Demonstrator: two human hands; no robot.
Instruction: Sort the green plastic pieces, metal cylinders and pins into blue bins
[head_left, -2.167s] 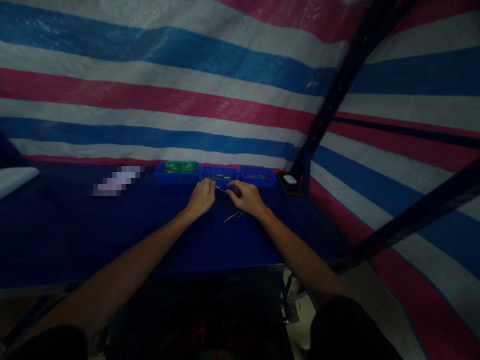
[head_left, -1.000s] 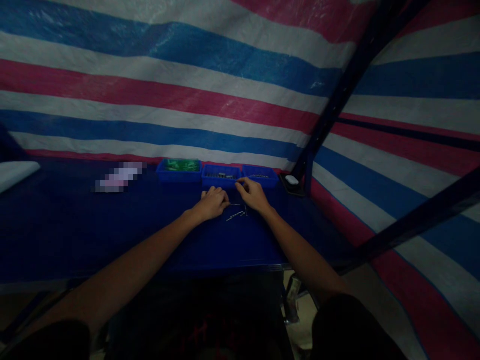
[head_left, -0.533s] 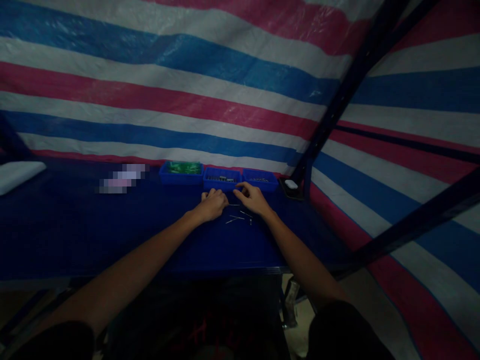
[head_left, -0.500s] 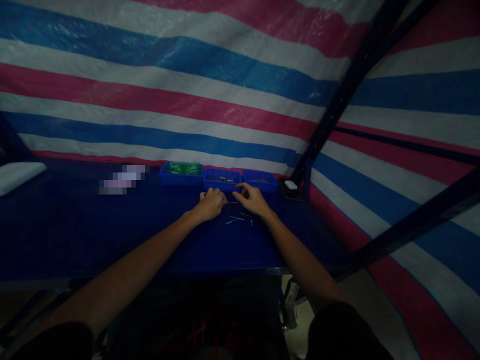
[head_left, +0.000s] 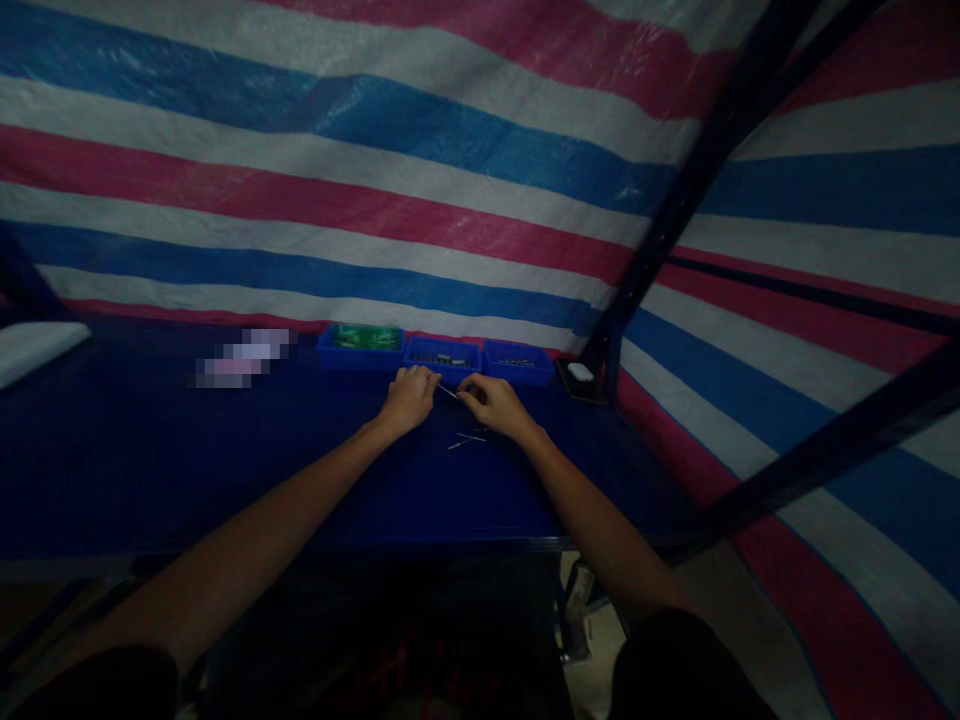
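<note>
A thin metal rod [head_left: 448, 391] spans the gap between my hands, slanting down to the right. My left hand [head_left: 409, 398] pinches its left end, fingers closed. On the other end, the thumb and fingertips of my right hand [head_left: 496, 404] are pressed together. Several similar thin metal pieces [head_left: 468, 439] lie loose on the blue table [head_left: 300, 470], just below my hands. Whether they are pins or another kind of part is too small to tell.
Along the back edge stand a blue bin [head_left: 361, 358] with green packets, a middle bin [head_left: 442, 372] with small metal cylinders, and a right bin [head_left: 517, 376] with small metal parts. A white case [head_left: 580, 372] rests on a dark item. A white object [head_left: 37, 350] sits far left.
My right hand has closed its fingers on the rod's right end. My left hand has shifted slightly up and left, and the rod now slants instead of lying level.
</note>
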